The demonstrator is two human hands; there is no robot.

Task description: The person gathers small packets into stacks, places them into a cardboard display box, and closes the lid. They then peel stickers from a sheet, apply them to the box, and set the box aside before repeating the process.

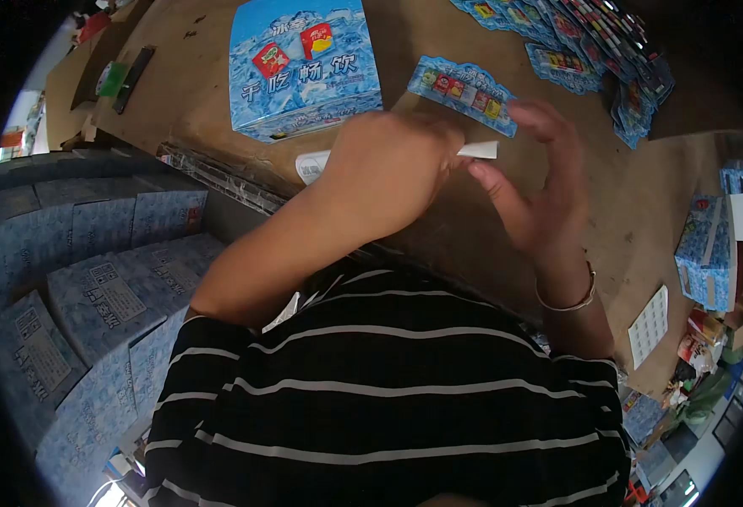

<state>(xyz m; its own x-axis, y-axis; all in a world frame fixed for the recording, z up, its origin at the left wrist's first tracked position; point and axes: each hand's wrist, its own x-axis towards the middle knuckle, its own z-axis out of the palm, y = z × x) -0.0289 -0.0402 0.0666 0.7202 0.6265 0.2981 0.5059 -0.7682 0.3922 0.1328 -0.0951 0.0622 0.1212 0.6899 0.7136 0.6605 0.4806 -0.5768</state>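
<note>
My left hand (397, 165) is closed on a white paper piece (480, 150), thumb and fingers pinching it near its right end. A printed end of the paper pokes out to the left of my wrist; the middle is hidden under the hand. Close to the paper's right end, my right hand (549, 190) is held with thumb and fingers apart and nothing between them. Just beyond both hands lies a blue header card (464, 95) with a row of colourful pictures. A blue box (304, 68) with an ice pattern stands behind my left hand.
Several blue printed cards (557, 42) lie piled at the back right. Stacked blue cartons (109, 287) fill the left side below the brown table (177, 93). A white label sheet (649, 328) and another blue carton (705, 253) are at the right.
</note>
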